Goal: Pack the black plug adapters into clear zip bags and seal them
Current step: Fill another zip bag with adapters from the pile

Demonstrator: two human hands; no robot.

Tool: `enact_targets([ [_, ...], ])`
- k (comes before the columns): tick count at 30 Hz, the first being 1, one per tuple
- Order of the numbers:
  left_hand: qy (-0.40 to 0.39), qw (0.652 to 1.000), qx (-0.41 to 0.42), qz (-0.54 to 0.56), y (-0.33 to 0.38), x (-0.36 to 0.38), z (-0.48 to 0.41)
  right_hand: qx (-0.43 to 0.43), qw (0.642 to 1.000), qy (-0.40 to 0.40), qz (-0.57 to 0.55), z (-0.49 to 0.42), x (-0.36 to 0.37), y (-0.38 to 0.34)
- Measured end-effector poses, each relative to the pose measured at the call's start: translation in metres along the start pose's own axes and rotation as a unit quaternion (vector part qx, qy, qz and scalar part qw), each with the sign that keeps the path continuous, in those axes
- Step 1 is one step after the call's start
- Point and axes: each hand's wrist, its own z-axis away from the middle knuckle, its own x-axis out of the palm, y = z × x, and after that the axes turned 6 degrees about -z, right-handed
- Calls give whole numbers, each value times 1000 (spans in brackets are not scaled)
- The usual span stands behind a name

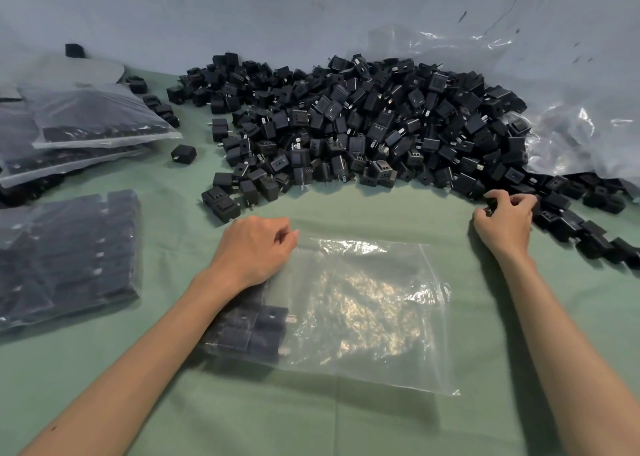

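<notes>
A clear zip bag (363,313) lies flat in front of me on the green cloth, with several black plug adapters (256,331) packed at its left end. My left hand (256,248) rests on the bag's far left corner, fingers curled and pinching its edge. My right hand (505,216) is at the near right edge of the big heap of black adapters (346,126), its fingers curled round an adapter (493,202) there.
Filled zip bags (69,255) lie at the left, with more stacked behind (93,120). A large crumpled clear plastic sheet (571,109) lies at the back right. Loose adapters trail along the right edge (595,234). A single adapter (183,153) lies apart on the cloth.
</notes>
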Motion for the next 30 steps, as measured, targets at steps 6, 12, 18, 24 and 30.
enact_targets([
  [6,-2,1000,2,5,2,-1,0,-37,999,34,1,9,1,5],
  [12,-1,1000,7,5,2,-2,1,-111,993,-38,-9,28,1,4],
  [18,1,1000,8,7,2,-2,1,-127,967,-218,-40,56,-27,-6],
  [24,4,1000,7,6,2,-2,2,-90,803,-583,-88,75,-67,-37],
  [30,5,1000,7,5,3,-2,1,-121,678,-702,-181,100,-56,-60],
])
